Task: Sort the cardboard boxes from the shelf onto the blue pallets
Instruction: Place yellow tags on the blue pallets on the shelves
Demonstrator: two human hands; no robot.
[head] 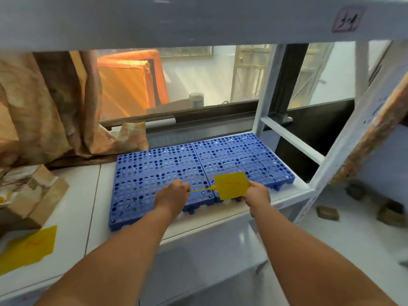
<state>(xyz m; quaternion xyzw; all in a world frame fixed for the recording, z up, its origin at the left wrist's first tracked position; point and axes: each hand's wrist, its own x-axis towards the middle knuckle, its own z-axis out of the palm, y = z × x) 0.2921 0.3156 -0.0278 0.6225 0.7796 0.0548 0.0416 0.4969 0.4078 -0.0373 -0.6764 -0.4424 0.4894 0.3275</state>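
Observation:
Two blue perforated pallets lie side by side on the white shelf, the left pallet (154,173) and the right pallet (240,155). Nothing stands on them. My right hand (258,194) pinches a yellow paper card (231,185) with red writing, held over the pallets' front edge. My left hand (174,193) pinches a thin yellow strip (202,189) that runs from the card's left corner. A cardboard box (33,193), tilted and partly open, sits at the left of the shelf.
A second yellow card (28,248) lies at the shelf's front left. Crumpled brown paper (50,111) hangs behind. A white shelf frame post (344,138) rises at the right. Small brown objects (327,213) lie on the floor to the right. An upper shelf board (198,18) spans overhead.

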